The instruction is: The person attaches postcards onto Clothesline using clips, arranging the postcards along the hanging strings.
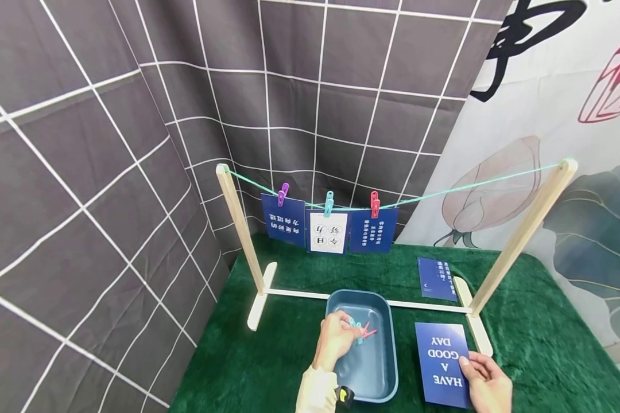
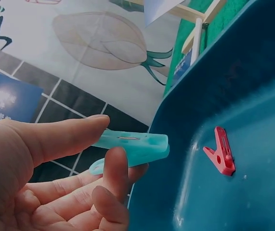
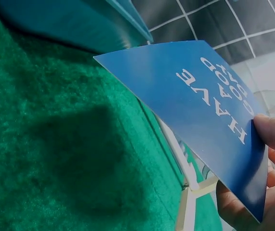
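Over the blue-grey bin (image 1: 392, 367), my left hand (image 1: 334, 338) pinches a teal clothespin (image 2: 139, 144) between thumb and fingers. A red clothespin (image 2: 222, 154) lies on the bin's floor, close by. To the right of the bin, my right hand (image 1: 488, 381) grips the side edge of a blue card (image 1: 441, 358) that reads "HAVE A GOOD DAY", thumb on its printed face. The right wrist view shows this card raised above the green cloth, its shadow falling below it.
A green string (image 1: 457, 188) spans a wooden stand (image 1: 527, 235). From it hang three cards, held by a purple clothespin (image 1: 283, 195), a light blue clothespin (image 1: 329, 203) and a red one. Another blue card (image 1: 437, 279) lies on the green cloth (image 1: 289, 355) beside the stand's right foot.
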A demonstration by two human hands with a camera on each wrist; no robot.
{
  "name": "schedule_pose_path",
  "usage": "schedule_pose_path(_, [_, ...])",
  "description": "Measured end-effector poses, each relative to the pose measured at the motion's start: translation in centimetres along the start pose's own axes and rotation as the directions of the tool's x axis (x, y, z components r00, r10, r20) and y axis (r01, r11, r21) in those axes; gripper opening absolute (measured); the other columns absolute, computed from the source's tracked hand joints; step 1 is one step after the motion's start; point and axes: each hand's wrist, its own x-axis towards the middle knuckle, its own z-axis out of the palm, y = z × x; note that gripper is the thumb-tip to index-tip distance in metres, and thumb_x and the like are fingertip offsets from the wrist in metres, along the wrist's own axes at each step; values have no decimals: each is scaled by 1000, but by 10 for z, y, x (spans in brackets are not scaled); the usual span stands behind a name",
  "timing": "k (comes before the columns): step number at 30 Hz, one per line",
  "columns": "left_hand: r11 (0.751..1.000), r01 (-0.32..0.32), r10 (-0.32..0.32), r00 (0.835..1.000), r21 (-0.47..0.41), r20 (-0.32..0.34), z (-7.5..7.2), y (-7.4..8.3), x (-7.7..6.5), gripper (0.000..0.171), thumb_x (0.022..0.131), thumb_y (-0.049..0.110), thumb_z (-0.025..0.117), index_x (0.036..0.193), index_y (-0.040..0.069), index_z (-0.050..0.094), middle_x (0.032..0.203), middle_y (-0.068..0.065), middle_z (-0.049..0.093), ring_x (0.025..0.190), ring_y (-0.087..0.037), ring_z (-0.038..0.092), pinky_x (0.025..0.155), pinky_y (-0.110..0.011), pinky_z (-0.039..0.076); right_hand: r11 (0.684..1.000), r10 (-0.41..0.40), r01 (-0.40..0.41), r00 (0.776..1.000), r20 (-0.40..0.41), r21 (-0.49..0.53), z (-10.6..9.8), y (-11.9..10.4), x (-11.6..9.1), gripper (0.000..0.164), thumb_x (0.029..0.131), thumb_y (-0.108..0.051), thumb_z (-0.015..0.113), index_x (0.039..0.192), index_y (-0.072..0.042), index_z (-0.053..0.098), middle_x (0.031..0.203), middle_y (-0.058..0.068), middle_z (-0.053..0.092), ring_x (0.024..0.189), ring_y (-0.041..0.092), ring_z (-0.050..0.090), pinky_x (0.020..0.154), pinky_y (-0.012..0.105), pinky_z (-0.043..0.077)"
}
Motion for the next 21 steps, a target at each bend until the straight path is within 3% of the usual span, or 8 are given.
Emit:
schedule_pose_path(5, [1000,-13,13,1000,-20,8,1,-3,-2,22,71,14,75,83,3,61,66,1,61,59,-9,52,53,-27,42,999,19,-19,1000,11,48,2,0,-3,22,84,-19,65,75,-37,56,62,-21,57,57,-5,55,53,16,43])
schedule_pose_path(10, [999,-40,40,999,-24,-10,2,-4,-1,23,71,15,76,83,2,61,65,1,61,59,-9,52,53,-27,42,997,-10,10,1000,-7,70,6,-3,-2,21,84,-15,65,77,-33,58,61,-20,58,56,-6,55,54,13,42])
schedule_pose_path(16, [999,-22,22,1000,-41,-17,3,-1,3,22,69,16,77,81,5,61,61,3,58,57,-8,51,50,-26,40,997,-67,68,997,-28,22,9,-8,-3,6,85,-11,64,89,-16,61,62,-20,57,56,-7,54,54,11,42])
schedule_pose_path(21, [998,-10,9,1000,-57,-21,5,2,6,25,69,20,78,82,7,61,62,5,58,58,-7,50,51,-25,40,990,-139,140,990,-38,4,13,9,12,21,84,-16,66,97,-1,59,64,-19,59,57,-6,57,54,12,43])
